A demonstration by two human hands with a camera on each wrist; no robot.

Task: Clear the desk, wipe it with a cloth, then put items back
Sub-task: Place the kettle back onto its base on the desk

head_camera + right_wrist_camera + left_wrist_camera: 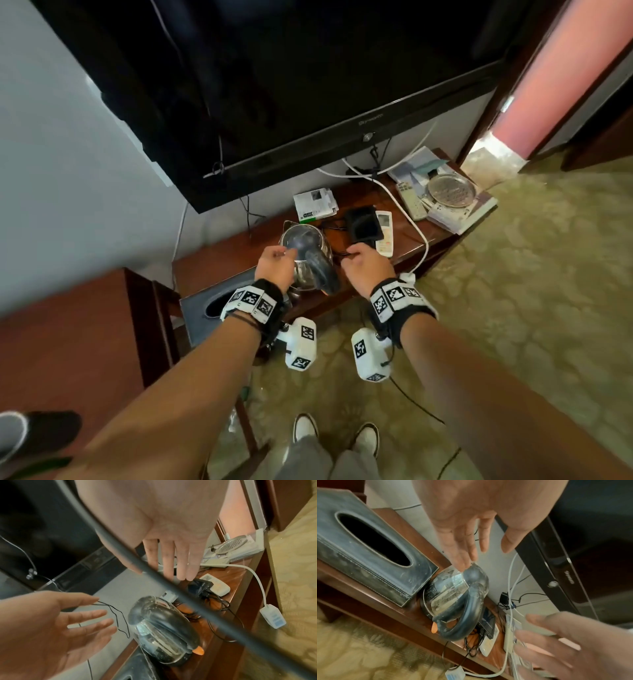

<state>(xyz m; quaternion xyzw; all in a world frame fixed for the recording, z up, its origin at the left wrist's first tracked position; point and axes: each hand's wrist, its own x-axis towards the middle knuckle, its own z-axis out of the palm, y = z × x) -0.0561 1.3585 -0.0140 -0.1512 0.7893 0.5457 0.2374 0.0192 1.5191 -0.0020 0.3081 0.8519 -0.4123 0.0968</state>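
Note:
A glass kettle with a dark lid and handle stands on the narrow wooden desk under the TV. My left hand hovers at the kettle's left side. In the left wrist view its fingers are straight and spread, with the tips just above the lid of the kettle. My right hand hangs to the right of the kettle, over tangled black cords. Its fingers are straight and hold nothing. I cannot tell whether either hand touches anything.
A dark tissue box sits left of the kettle. To the right lie a black case, a white remote, a paper packet, and a glass ashtray on magazines. A white cable with a power strip hangs over the edge. The TV overhangs.

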